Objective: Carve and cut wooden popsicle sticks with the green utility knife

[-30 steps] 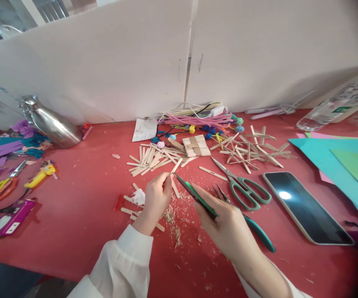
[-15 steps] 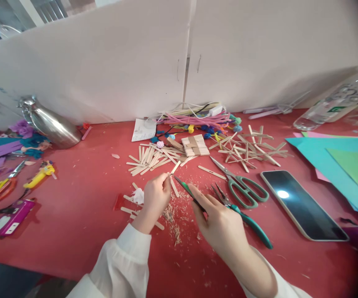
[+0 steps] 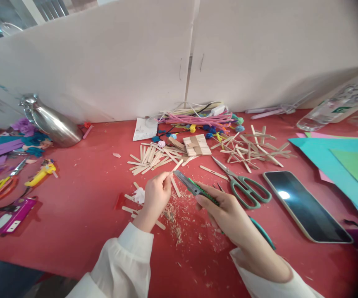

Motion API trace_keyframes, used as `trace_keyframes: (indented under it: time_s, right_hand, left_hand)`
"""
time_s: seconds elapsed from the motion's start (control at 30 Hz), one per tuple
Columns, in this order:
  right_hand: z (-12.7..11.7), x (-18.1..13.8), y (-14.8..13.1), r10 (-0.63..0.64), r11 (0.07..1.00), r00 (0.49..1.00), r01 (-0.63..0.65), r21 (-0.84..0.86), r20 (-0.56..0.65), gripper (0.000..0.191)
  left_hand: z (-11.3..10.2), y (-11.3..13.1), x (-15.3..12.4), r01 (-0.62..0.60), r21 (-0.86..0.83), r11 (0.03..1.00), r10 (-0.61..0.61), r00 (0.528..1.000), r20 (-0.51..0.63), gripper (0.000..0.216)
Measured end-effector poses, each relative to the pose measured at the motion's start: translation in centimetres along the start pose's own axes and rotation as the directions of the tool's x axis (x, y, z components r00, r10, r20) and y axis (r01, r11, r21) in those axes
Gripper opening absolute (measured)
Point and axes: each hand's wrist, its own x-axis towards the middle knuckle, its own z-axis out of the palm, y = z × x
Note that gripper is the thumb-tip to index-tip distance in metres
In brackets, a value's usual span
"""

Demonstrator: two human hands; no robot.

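Note:
Between the fingers of my left hand (image 3: 157,194) is a thin wooden craft stick (image 3: 177,165), its free end pointing up and away. My right hand (image 3: 224,211) is wrapped round a green and black utility knife (image 3: 194,187). The blade lies close to the stick, just right of my left fingertips; I cannot tell whether they touch. Below both hands, wood shavings (image 3: 176,223) are strewn over the red table. A white crumpled scrap (image 3: 139,195) and several sticks lie beside my left wrist. Pliers with a teal handle (image 3: 262,233) are partly hidden behind my right hand.
Loose craft sticks (image 3: 151,159) and a banded stick bundle (image 3: 196,145) lie ahead. Green-handled scissors (image 3: 250,191) and a phone (image 3: 307,207) are at right, near coloured paper (image 3: 330,153). At left stand a steel jug (image 3: 53,124), a yellow glue gun (image 3: 42,173) and orange-yellow scissors (image 3: 1,186).
My right hand has rolled over, so the flat of the knife and its blade now show. It covers more of the pliers. My left hand holds the stick nearly in the same place.

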Motion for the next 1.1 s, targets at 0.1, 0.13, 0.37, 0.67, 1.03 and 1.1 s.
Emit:
trace_keyframes:
  time_s: [0.1, 0.13, 0.37, 0.67, 1.03, 1.1]
  right_hand:
    - [0.1, 0.0, -0.3, 0.068, 0.989, 0.997, -0.074, 0.128, 0.047, 0.044]
    - [0.2, 0.0, -0.4, 0.074, 0.989, 0.996, -0.078, 0.122, 0.043, 0.045]
    - [1.3, -0.5, 0.8, -0.264, 0.869, 0.956, 0.177, -0.463, -0.13, 0.042]
    - [2.5, -1.1, 1.3, -0.657, 0.294, 0.75, 0.163, -0.942, -0.075, 0.039]
    - [1.5, -0.7, 1.1, -0.513, 0.643, 0.831, 0.204, -0.739, -0.217, 0.036]
    - [1.0, -0.6, 0.8, -0.402, 0.766, 0.892, 0.204, -0.609, -0.207, 0.037]
  left_hand:
    - [0.1, -0.1, 0.0, -0.024, 0.024, 0.999, 0.024, 1.0, -0.012, 0.029]
    - [0.2, -0.1, 0.0, -0.029, 0.03, 0.999, 0.029, 0.999, -0.013, 0.029]
    - [0.3, 0.0, -0.2, -0.006, 0.051, 0.999, 0.006, 1.0, 0.009, 0.028]
    - [0.0, 0.6, -0.1, 0.075, -0.028, 0.997, -0.073, 0.995, 0.065, 0.028]
    - [0.1, 0.0, 0.1, 0.14, -0.237, 0.961, -0.123, 0.989, 0.086, 0.034]
    - [0.1, 0.1, 0.1, 0.144, -0.271, 0.952, -0.125, 0.988, 0.085, 0.034]
